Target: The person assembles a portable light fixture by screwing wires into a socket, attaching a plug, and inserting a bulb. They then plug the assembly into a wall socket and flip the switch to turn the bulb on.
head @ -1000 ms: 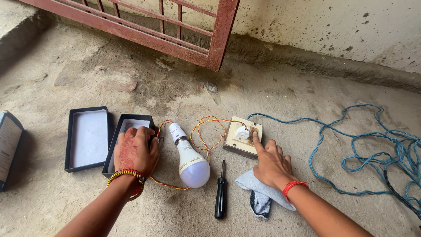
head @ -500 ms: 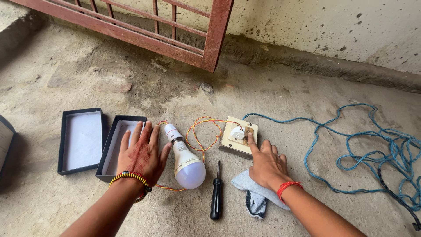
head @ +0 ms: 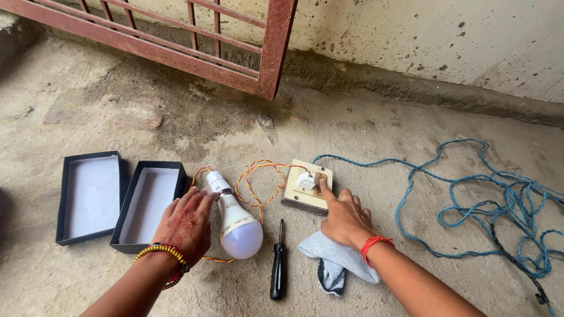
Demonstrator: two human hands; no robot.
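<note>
1. A black screwdriver [head: 278, 267] is lying on the concrete floor [head: 376, 129] nearest the camera, its tip pointing away, with a crumpled white and dark cloth [head: 330, 261] just to its right.
2. The right hand [head: 345, 220] is resting over the cloth's far edge, its forefinger stretching out and pressing on the switch of a small switch board [head: 308, 186]; the other fingers are curling loosely and gripping nothing.
3. The left hand [head: 187, 222] is lying flat and open, fingers spread, touching the left side of a white light bulb [head: 237, 228] without closing around it.
4. The bulb is lying on the floor between the two hands, its round end toward the camera and its holder end pointing away.
5. A twisted red and yellow wire [head: 258, 179] is looping from the bulb holder to the switch board.
6. Two open black box halves [head: 126, 202] with white insides are sitting side by side just left of the left hand.
7. A blue cable [head: 470, 202] is running from the switch board into a loose tangle on the right.
8. A rusty red metal gate [head: 258, 53] is standing farthest away, against the stained wall [head: 423, 35].
</note>
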